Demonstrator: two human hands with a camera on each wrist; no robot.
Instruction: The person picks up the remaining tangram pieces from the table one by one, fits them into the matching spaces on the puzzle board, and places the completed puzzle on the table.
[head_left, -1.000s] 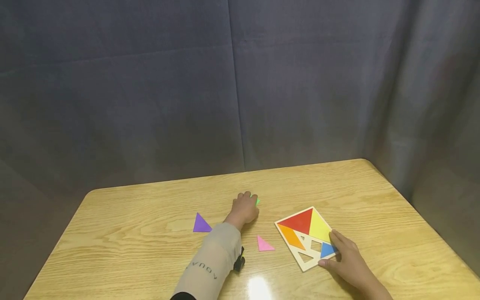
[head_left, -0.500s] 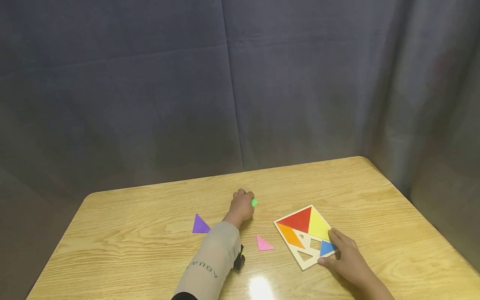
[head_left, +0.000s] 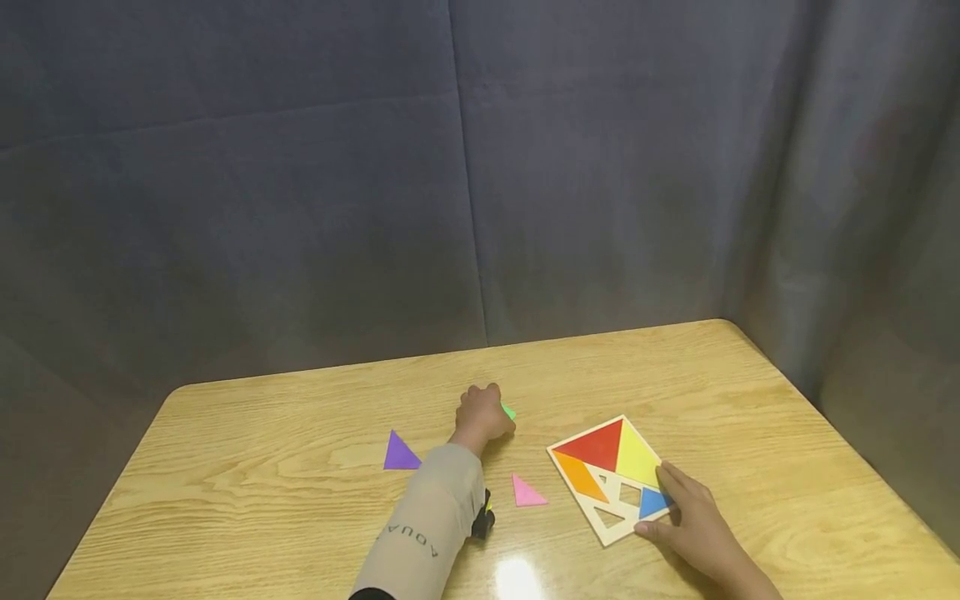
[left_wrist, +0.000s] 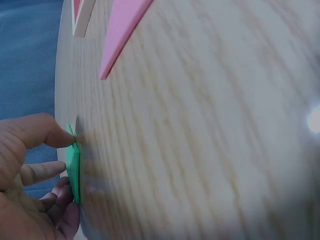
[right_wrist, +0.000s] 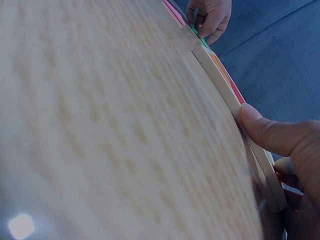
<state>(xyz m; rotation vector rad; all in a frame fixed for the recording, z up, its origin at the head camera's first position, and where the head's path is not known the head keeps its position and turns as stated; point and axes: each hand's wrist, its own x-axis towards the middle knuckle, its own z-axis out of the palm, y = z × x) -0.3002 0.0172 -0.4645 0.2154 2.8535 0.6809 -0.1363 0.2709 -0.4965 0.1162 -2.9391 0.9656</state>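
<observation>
At mid-table my left hand (head_left: 482, 414) pinches a green piece (head_left: 509, 412), mostly hidden beneath the hand in the head view. The left wrist view has the thumb and fingertips at the edges of this green piece (left_wrist: 73, 165), low against the tabletop. My right hand (head_left: 697, 521) grips the right corner of a pale wooden board (head_left: 604, 537), thumb on the near edge. Set in the board are red (head_left: 600, 446), yellow (head_left: 635, 457), orange (head_left: 582, 477) and blue (head_left: 654, 502) pieces, alongside several cut-outs.
A pink triangle (head_left: 527, 492) lies between my left forearm and the board. Left of that forearm is a purple triangle (head_left: 401, 452). The wooden table (head_left: 247, 500) is bordered by dark curtains (head_left: 337, 208).
My left hand has shifted slightly left, and the visible part of the green piece has moved a little left with it. My right hand still grips the board.
</observation>
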